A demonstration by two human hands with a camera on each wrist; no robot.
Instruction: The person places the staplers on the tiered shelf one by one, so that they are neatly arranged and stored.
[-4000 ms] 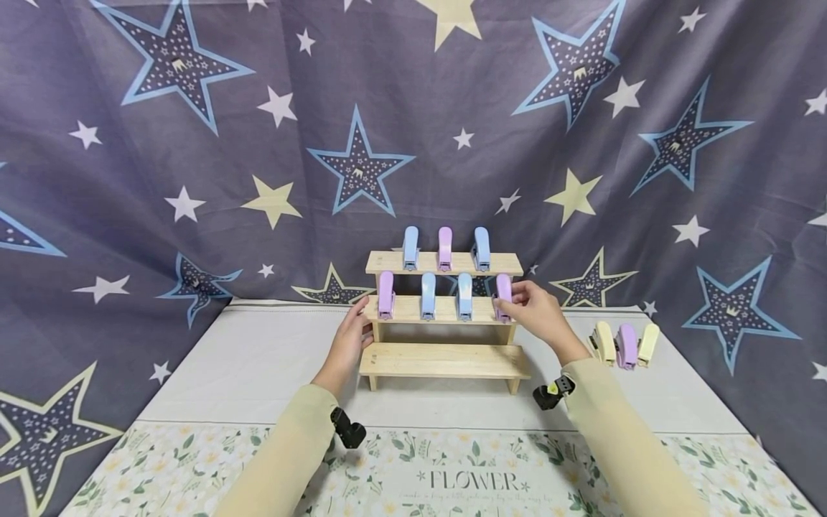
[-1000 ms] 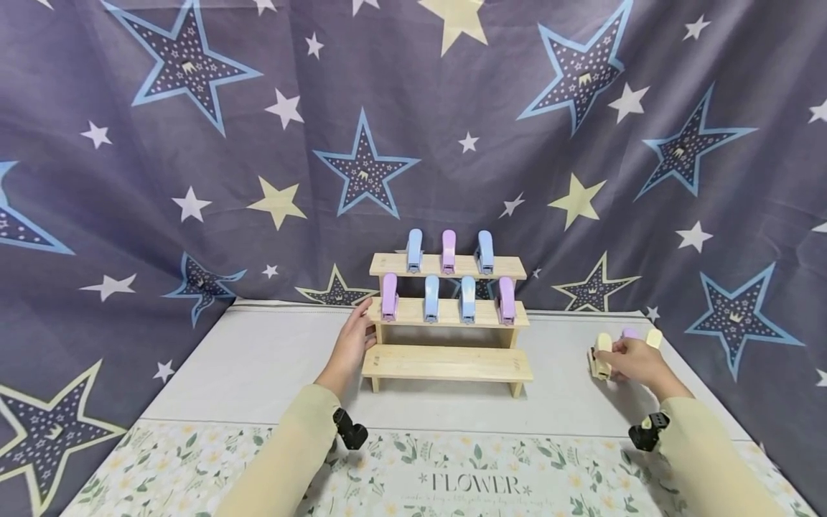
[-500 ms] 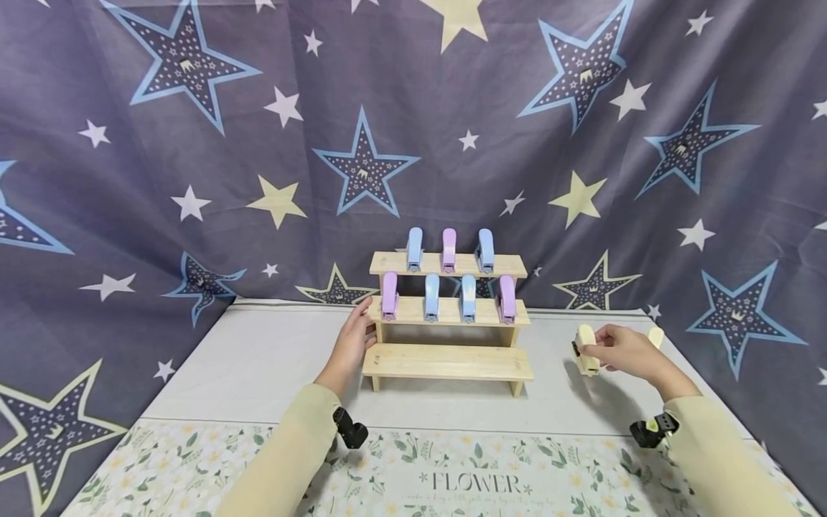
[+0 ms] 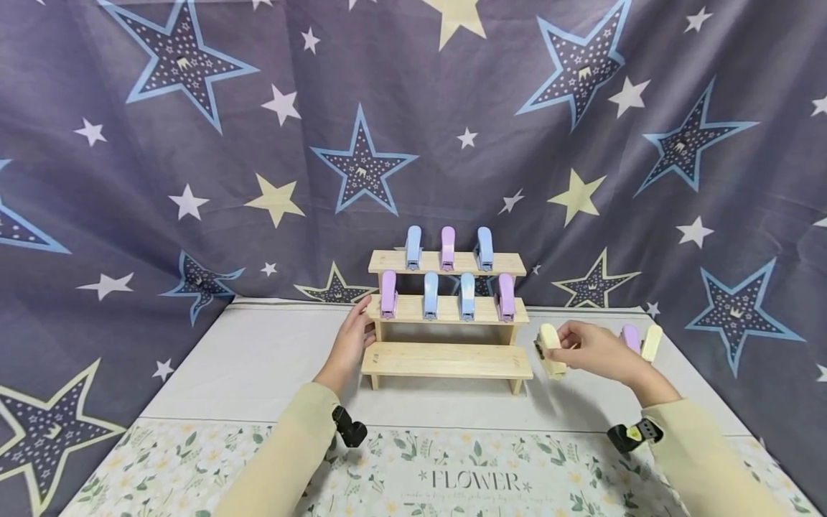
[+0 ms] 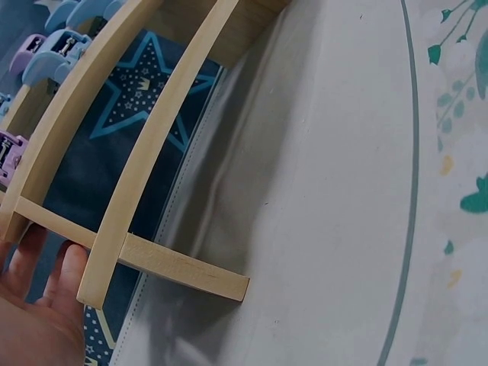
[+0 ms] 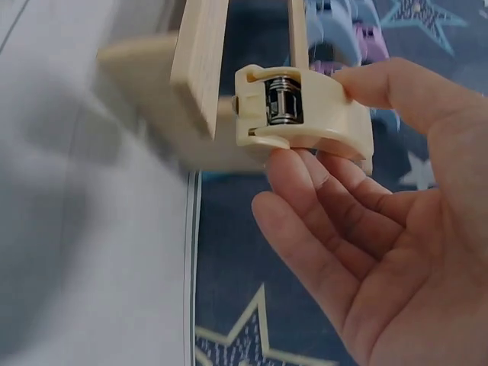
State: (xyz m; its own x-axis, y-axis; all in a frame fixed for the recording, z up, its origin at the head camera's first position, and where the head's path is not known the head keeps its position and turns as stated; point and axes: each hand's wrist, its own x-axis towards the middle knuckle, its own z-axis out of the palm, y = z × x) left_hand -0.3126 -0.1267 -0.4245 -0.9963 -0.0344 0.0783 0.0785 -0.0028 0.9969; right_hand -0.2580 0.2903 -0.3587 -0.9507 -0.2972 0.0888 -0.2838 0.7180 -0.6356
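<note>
My right hand (image 4: 597,352) pinches a cream mini stapler (image 4: 550,350) between thumb and fingers, just right of the three-tier wooden rack (image 4: 446,360). In the right wrist view the stapler (image 6: 305,110) shows a metal spring in its end, close beside the rack's blurred wood. My left hand (image 4: 349,348) rests against the rack's left end, fingers extended along its side support (image 5: 183,267). A blue, a pink-purple (image 4: 448,248) and another blue stapler stand on the top tier. On the middle tier stand a purple (image 4: 388,294), two blue (image 4: 430,296) and another purple stapler (image 4: 506,297).
A purple stapler (image 4: 629,337) and a cream one (image 4: 651,343) stand on the white tabletop at the right, partly behind the right hand. A star-patterned curtain (image 4: 271,143) hangs behind the table. A floral mat (image 4: 478,467) covers the front.
My right hand left the purple stapler on the middle tier, took hold of a cream stapler at the right, lifted it and carried it left towards the rack. My left hand stayed in place.
</note>
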